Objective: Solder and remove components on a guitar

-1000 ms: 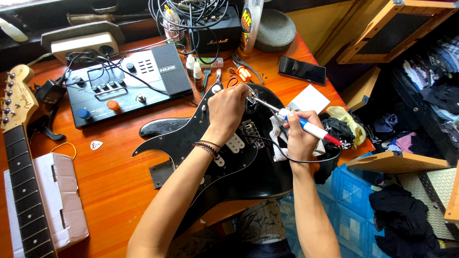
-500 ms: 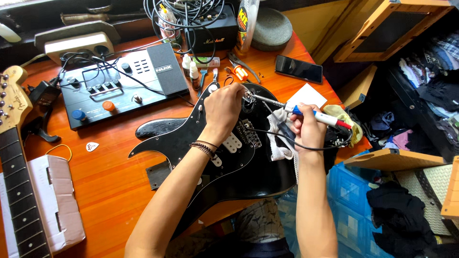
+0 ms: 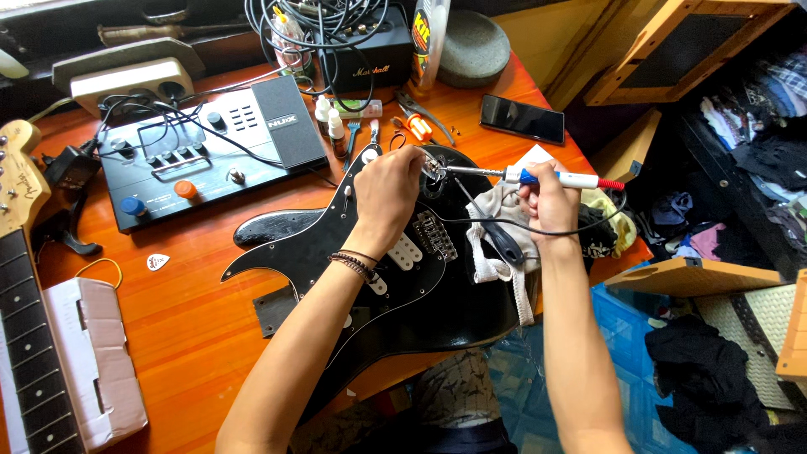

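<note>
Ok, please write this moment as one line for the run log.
left hand: on black guitar body, at its electronics | right hand: holds soldering iron, tip toward left hand | surface: orange table

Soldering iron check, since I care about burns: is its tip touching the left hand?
Cannot tell. In the head view the soldering iron, held by the right hand, ends right at the left hand fingertips over the black guitar body; no gap or contact shows plainly.

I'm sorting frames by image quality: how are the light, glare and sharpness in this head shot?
Head view: bright light, apparently daylight, glares off the orange table; the black guitar body shows soft sheen. Left hand, right hand and soldering iron are sharp. Right-side clutter sits in shadow; edges bow slightly from the wide lens.
</note>
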